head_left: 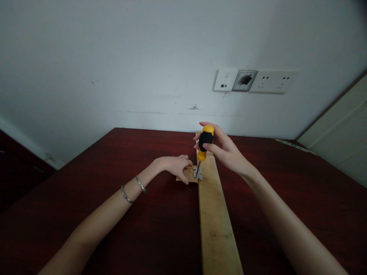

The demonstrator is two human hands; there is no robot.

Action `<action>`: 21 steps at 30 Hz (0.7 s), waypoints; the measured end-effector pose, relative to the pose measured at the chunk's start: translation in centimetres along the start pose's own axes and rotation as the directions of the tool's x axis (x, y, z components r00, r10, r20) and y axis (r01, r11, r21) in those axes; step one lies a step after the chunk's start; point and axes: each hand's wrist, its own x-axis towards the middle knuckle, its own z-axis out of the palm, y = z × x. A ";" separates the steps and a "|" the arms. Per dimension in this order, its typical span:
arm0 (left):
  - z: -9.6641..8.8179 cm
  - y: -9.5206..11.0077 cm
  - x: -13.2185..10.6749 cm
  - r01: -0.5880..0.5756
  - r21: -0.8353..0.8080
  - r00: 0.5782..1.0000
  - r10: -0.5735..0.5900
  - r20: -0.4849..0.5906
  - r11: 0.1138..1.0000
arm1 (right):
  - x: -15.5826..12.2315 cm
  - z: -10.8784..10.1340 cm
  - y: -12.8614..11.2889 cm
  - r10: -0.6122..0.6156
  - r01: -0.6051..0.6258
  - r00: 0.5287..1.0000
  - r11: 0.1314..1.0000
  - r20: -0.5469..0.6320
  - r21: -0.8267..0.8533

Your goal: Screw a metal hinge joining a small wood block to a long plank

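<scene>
My right hand [223, 149] is closed around the yellow and black handle of a screwdriver [205, 139]. The shaft points down, its tip at a small metal hinge [198, 173]. That hinge spans the joint between a long wooden board [216, 214] and a short wooden block [188, 175] butted against the board's left side. My left hand [176, 167] grips the short block, thumb on the near side and fingers on the far side. Whether a screw sits under the screwdriver tip is too small to tell.
Everything rests on a dark red wooden table [137, 229] pushed against a white wall [114, 68]. Wall sockets [272, 81] are mounted above the table's back right. At the right stands a pale panel [341, 133], with a thin strip [295, 145] lying near the table's back right corner.
</scene>
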 end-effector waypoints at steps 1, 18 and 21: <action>0.0 0.0 0.0 0.003 0.010 1.000 -0.003 -0.007 1.000 | 0.0 -0.1 0.0 -0.006 0.006 1.000 1.000 0.008 0.005; 0.4 -0.4 0.2 -0.030 -0.013 0.999 0.030 -0.024 0.999 | -0.1 -0.7 -1.2 -0.045 0.008 0.996 0.914 -0.082 -0.407; 0.4 -0.4 0.1 -0.010 -0.001 1.000 0.010 -0.026 1.000 | 0.0 -0.6 -1.3 -0.070 0.023 0.994 0.887 -0.085 -0.462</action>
